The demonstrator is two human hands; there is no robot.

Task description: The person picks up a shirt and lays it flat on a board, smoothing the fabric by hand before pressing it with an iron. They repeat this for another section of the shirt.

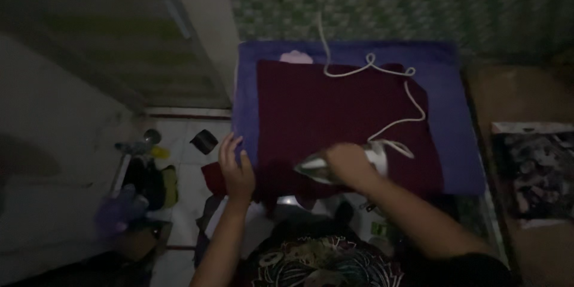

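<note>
The scene was dim and underexposed, with heavy shadow filling the left wall and lower corners. The weak light fell mostly on the blue pad and the pale floor tiles. The right hand and iron were smeared by motion blur; the edges looked soft and grainy.

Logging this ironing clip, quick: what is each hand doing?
Left hand: open, flat on the dark red cloth.
Right hand: closed on the iron.
</note>
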